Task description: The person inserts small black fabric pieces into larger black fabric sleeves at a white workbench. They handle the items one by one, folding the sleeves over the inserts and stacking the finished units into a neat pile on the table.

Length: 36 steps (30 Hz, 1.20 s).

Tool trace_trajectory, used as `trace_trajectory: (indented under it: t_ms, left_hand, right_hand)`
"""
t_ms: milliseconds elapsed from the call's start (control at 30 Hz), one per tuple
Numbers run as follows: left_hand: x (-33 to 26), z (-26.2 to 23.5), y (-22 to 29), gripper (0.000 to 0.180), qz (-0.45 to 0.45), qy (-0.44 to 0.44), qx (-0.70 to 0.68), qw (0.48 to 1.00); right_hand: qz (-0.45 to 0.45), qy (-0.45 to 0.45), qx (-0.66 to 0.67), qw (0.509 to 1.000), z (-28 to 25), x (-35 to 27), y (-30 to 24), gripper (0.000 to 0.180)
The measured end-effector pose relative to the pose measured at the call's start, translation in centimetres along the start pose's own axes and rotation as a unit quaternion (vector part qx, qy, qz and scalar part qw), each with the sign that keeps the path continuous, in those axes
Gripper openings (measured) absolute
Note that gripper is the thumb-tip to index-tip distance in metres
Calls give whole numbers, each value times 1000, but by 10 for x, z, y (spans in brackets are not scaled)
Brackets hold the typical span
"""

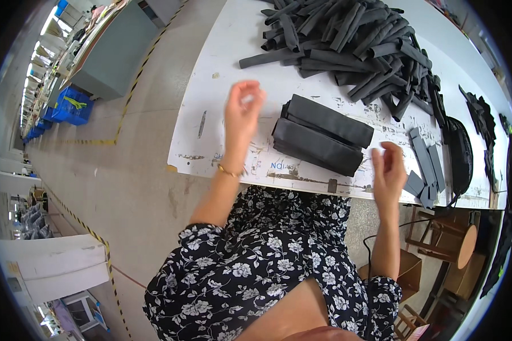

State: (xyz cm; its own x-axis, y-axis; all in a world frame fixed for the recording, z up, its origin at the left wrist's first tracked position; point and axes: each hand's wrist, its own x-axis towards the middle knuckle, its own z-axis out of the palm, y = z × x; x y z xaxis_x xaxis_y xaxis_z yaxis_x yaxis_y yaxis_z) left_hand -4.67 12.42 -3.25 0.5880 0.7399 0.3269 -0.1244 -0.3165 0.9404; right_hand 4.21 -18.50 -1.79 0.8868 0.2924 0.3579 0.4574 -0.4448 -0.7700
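A stack of dark grey folded fabric pieces [321,135] is lying on the white worktable [222,57] close to its near edge, between the person's two hands, and its long axis is running slantwise, from the upper left down toward the lower right, roughly along that near edge. The pieces are looking flat, matte and rectangular, laid one over another with their long sides lined up. The left hand [242,111] is hovering above the table just left of the stack, fingers loosely curled and somewhat blurred, gripping nothing that can be made out. The right hand [388,167] is hanging over the near edge just right of the stack's lower end, fingers half bent, also gripping nothing visible. Toward the far edge a big loose heap of dark grey strips [352,42] is sprawling, its long narrow pieces pointing every way. Near the right hand a few lighter grey flat strips [424,162] are lying side by side, beside a black pouch [461,153].
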Motion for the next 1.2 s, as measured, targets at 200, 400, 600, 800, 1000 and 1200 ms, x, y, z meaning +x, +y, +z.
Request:
trace_trajectory:
  t_ms: [200,400,600,800,1000,1200]
  left_hand:
    - [131,5,-49,20,295,-63,296,906]
    - [158,8,-74,22,279,-169,429,842]
    - [145,-12,-38,22,81,-74,170,979]
    - [101,-39,-2,29,-48,11,-109,993]
    - [91,-51,0,35,-147,-82,-451,877]
    - [75,-26,5,43,-215,-102,-425,874]
  right_hand:
    - [1,99,-183,978,-100,22,68,10]
    - [-44,-77,-338,937,-151,-18,91,31]
    - [-106,-127,-439,883,-140,-39,129,33]
    - [-26,27,-432,901,-143,-32,111,37]
    - [-75,88,-398,910,-150,15,141,33]
    - [-165,-73,-594,784,-90,52,170,24]
